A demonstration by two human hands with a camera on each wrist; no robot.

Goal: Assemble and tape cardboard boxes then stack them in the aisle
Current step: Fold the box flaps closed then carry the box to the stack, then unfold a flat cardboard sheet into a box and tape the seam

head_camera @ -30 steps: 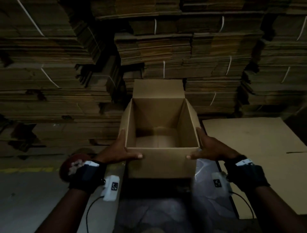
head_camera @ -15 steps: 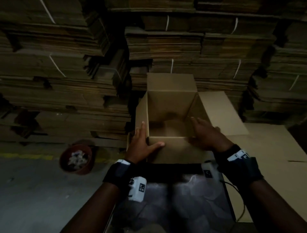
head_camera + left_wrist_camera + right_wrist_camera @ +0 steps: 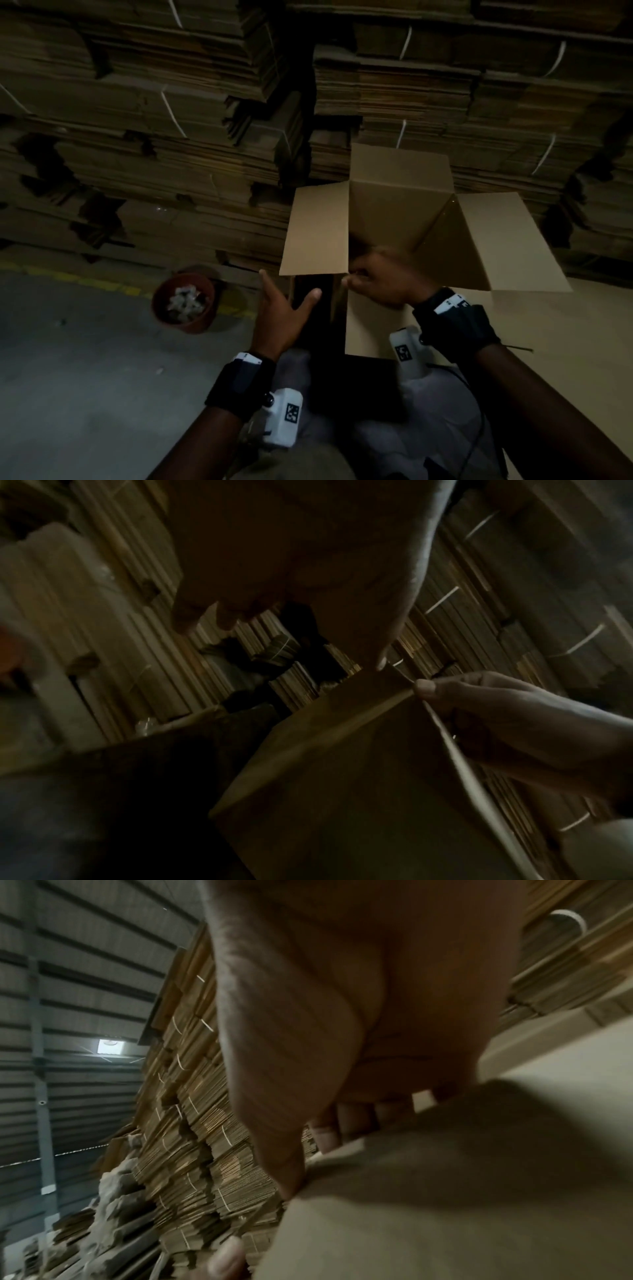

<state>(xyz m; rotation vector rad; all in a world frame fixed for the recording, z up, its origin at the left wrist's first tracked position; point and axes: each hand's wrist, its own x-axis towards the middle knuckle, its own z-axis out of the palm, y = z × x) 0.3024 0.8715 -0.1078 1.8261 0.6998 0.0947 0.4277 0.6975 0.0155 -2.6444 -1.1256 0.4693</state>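
Whereas a second ago both hands gripped the box's near rim, the stacks of flat cardboard (image 3: 171,120) now back a box (image 3: 404,219) with side flaps splayed outward, standing on the dark surface's far edge. Right hand (image 3: 383,281) pinches the near left corner; left hand (image 3: 281,315) hovers spread, holding nothing. Judged: opening unsealed, taping pending.

The open cardboard box (image 3: 394,219) sits right of centre, its flaps spread left, right and far, with stacked flat cartons (image 3: 171,137) behind it. A pot (image 3: 185,303) stands on the floor (image 3: 85,377) to the left, near the stacks. A flat cardboard sheet (image 3: 565,342) lies right of the box.
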